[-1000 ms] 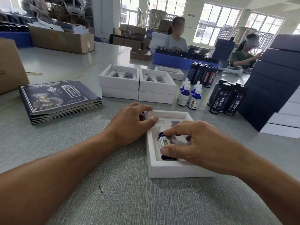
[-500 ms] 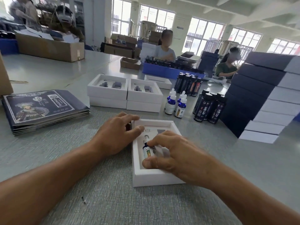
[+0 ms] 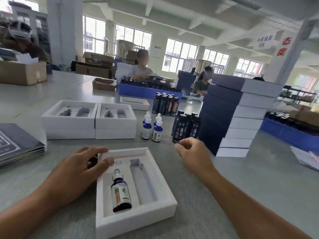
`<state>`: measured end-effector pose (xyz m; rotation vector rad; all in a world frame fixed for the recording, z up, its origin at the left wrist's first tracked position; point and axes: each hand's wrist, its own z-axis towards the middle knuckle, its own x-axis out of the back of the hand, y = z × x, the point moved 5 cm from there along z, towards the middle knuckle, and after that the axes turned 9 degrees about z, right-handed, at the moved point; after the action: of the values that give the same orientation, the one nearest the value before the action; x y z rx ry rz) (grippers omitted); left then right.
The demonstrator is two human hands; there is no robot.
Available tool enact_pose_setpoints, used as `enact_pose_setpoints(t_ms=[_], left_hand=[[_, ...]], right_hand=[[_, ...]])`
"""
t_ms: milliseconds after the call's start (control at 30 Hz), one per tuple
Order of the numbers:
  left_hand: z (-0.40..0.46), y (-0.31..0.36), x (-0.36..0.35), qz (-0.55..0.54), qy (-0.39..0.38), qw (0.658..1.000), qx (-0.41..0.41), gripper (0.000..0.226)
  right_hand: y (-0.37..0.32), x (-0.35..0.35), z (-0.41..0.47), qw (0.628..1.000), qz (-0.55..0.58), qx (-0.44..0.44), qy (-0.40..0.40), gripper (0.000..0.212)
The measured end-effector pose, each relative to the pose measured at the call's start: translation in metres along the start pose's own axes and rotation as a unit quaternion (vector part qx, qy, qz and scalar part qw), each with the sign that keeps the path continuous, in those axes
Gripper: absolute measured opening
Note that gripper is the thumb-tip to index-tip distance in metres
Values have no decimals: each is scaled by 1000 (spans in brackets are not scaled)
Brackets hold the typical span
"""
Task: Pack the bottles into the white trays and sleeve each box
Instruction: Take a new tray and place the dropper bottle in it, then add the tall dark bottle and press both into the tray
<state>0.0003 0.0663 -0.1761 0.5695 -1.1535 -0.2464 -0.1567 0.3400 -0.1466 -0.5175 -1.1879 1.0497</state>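
Grey surface point(image 3: 215, 195) carries an open white tray point(image 3: 138, 219) with a dropper bottle point(image 3: 120, 194) lying in its left slot; the right slot holds nothing. Left hand point(image 3: 81, 168) rests spread on the tray's far-left corner. Right hand point(image 3: 193, 152) hovers loosely curled, holding nothing, near the tall dark bottles point(image 3: 186, 130).

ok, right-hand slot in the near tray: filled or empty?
Empty. The long right slot shows bare white foam; only the left slot holds a dropper bottle, lying flat.
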Motion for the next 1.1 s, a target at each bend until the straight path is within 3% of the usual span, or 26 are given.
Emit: enact_pose_setpoints(t_ms=[100,167,333,500,700,867,1100], left_hand=[[0,2,2,-9,9,1000,1,63],[0,2,3,-17,21,1000,-1,59],[0,2,4,-31,18,999,0,54],[1,2,3,-40,15,999,5,63],[-2,4,5,-37,15,999,11,72],[-3,5,4,-26,16,1000,-3,65],[-12,14,8,-17,40,997,-63,43]], right_hand=[[33,1,29,996,3,-80,39,49],[38,-2,47,993,-6,-101,68,57],[38,-19,74,982,-82,-147,90,52],[32,-23,78,969,-149,-165,108,54],[31,-18,66,977,-126,-138,99,45],[29,-4,39,993,-89,-63,46,30],[23,28,-22,994,-72,-63,-48,25]])
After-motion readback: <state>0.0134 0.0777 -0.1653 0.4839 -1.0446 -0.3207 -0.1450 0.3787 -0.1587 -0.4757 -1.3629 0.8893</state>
